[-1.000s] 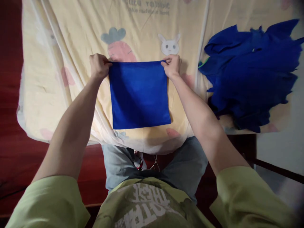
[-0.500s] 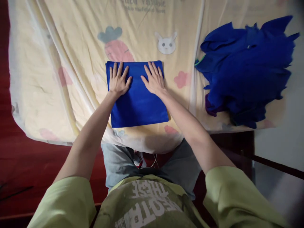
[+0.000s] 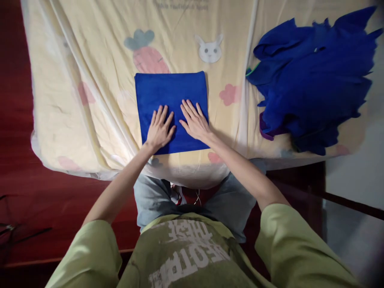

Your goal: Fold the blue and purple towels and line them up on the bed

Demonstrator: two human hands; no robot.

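A folded blue cloth (image 3: 171, 90) lies flat as a neat square on the yellow printed sheet (image 3: 99, 68). My left hand (image 3: 160, 130) rests palm down on the cloth's near left part, fingers spread. My right hand (image 3: 195, 121) lies flat beside it on the near right part, fingers apart too. Neither hand grips anything; both press on the cloth's surface. The far half of the cloth is uncovered.
A crumpled heap of blue cloths (image 3: 312, 80) sits at the right of the sheet. The sheet's near edge (image 3: 186, 176) hangs over just above my knees. Red floor (image 3: 18, 192) lies to the left, a dark frame (image 3: 345, 200) to the right.
A second ago both hands pinched the cloth's far corners. They let go, laid flat on its far part, and have now slid toward me across the cloth.
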